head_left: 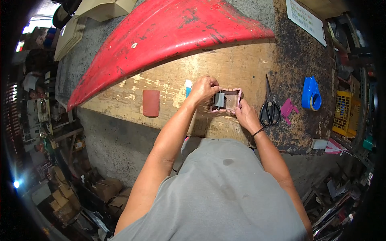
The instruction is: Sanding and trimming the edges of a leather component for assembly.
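Note:
A pinkish open box-shaped frame lies on the worn wooden bench in front of me, between my hands. Inside its left part a grey block-like piece stands next to a dark gap. The fingers of my left hand are pinched together at the frame's upper left, over the top of the grey piece; what they pinch is hidden. My right hand, with a dark band at the wrist, grips the frame's right side near its lower corner. A small blue item lies partly behind my left hand.
A big scuffed red panel spans the far side of the bench. A reddish-brown rectangular sheet lies left. At right are black-handled scissors, a pink scrap, a blue tape dispenser, a clipboard and a yellow crate.

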Demonstrator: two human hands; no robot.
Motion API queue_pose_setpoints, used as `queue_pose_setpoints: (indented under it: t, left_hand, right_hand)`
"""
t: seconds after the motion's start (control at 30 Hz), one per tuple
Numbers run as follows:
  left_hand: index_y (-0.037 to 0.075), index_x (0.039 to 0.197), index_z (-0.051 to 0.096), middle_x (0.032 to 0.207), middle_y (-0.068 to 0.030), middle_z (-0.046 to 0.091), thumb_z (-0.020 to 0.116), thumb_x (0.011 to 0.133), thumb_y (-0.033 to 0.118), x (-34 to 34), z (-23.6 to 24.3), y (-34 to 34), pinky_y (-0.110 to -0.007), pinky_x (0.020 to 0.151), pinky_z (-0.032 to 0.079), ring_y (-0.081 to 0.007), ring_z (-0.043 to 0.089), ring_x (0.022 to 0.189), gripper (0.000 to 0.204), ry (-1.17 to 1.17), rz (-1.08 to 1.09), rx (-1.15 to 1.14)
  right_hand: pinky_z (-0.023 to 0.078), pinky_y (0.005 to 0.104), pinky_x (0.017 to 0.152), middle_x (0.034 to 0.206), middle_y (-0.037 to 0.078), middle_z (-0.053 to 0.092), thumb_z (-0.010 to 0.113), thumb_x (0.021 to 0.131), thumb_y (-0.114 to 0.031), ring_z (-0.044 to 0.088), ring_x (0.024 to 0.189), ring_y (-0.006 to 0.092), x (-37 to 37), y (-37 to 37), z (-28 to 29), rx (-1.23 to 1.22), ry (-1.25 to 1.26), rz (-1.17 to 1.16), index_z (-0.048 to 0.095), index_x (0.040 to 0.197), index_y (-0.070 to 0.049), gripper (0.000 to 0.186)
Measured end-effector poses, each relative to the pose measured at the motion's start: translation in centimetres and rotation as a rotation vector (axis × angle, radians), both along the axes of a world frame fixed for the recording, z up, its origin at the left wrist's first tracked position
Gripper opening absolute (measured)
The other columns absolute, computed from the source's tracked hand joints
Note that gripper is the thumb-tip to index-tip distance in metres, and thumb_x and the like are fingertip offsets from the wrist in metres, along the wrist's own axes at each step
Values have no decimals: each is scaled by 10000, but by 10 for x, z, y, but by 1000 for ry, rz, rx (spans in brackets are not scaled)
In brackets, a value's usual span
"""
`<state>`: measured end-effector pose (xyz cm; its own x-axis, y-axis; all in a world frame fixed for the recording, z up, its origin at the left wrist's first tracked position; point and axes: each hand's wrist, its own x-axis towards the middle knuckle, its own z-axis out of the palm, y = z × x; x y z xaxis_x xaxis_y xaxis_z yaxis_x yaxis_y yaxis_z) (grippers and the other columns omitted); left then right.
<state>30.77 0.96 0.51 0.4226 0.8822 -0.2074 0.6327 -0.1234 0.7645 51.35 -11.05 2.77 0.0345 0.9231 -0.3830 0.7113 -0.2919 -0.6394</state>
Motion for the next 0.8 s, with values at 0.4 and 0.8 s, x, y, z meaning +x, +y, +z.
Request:
queue_pose_setpoints:
  t: [0.4, 0.8]
  left_hand:
    - [52, 1298, 548, 1174, -199, 586, 788, 758, 392, 14, 27, -52, -413, 901, 488, -346, 594, 1059, 682, 202, 205, 14]
    - [33, 1327, 534, 1104, -159, 521, 688, 893, 312, -87, 42, -34, -341, 758, 482, -223, 534, 865, 539, 170, 536, 363]
  right_hand:
    - [470, 578, 731, 839, 332, 621, 572, 847, -169, 603, 814, 519, -1, 0, 4, 0, -1, -15, 507, 963, 13, 225]
    - [471, 576, 744, 864, 323, 626, 567, 853, -159, 607, 824, 517, 5, 1, -7, 16, 22, 14, 509, 973, 16, 220]
